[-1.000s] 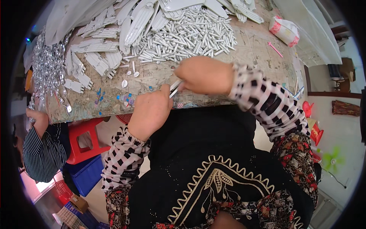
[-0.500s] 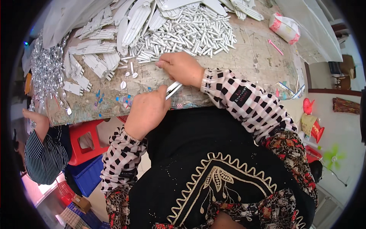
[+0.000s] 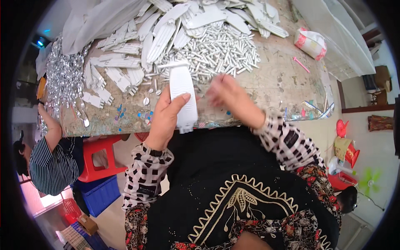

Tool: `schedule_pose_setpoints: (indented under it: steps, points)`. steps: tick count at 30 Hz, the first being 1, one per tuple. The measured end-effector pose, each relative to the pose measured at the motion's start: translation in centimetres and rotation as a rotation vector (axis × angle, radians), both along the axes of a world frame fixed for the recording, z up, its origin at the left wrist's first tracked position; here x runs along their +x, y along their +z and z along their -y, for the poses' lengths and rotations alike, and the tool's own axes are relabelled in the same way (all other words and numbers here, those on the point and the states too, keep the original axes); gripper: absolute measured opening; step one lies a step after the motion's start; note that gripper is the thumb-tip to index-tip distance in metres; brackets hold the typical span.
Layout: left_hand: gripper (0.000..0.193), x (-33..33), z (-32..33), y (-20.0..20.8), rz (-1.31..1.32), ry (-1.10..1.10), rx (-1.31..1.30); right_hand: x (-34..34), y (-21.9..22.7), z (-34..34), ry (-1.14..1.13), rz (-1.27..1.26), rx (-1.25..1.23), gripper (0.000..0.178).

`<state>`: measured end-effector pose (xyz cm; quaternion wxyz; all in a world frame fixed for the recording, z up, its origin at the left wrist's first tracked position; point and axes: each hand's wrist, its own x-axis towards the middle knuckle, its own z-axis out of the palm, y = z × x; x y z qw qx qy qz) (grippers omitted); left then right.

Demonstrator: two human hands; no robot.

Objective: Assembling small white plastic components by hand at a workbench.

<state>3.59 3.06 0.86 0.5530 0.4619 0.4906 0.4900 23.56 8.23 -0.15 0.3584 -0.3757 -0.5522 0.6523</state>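
Observation:
In my left hand (image 3: pixel 163 121) is a flat, ribbed white plastic part (image 3: pixel 182 83), its broad face up and its long side pointing away from me. The thumb presses on its face while the fingers wrap behind it. A short white rod (image 3: pixel 173 64) lies across its far end; I cannot tell whether it is fixed there. To the right of the part, and apart from it, my right hand (image 3: pixel 231 98) is smeared by motion. Just beyond both hands spreads a heap of small white pins (image 3: pixel 227 50).
Flat white plastic pieces (image 3: pixel 160 41) are piled behind and left of the pins. Silver tinsel strips (image 3: pixel 64 83) hang at the far left. A tissue roll (image 3: pixel 310 43) and a pink stick (image 3: pixel 301 64) lie at right. Another person's arm (image 3: pixel 52 127) rests by the table's left end.
The white part has turned from edge-on to broad face up in my left hand. My right hand has come off it and moved right and nearer. The whole view has shifted slightly.

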Motion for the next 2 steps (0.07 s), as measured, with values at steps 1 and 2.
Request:
schedule_pose_setpoints:
  steps: [1,2]
  points:
    - [0.035,0.93,-0.30,0.60,0.340,0.015,-0.088,0.34,-0.30,1.94,0.132,-0.003,-0.099,0.050]
    - [0.039,1.63,-0.95,0.23,0.439,-0.038,-0.056,0.77,-0.14,1.71,0.120,0.005,-0.088,0.050]
